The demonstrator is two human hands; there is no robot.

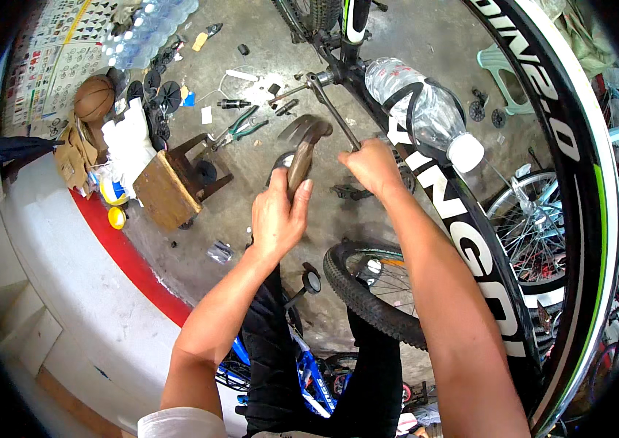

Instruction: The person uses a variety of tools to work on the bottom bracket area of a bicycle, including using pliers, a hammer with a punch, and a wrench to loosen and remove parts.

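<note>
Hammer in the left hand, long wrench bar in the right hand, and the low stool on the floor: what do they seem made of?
The hammer in the left hand looks like a brown wooden handle under a dull grey metal head. The long thin wrench bar held by the right hand appears to be bare steel, grey with a faint sheen. The small low stool seems to be worn unpainted wood on a dark frame, possibly metal.
</note>
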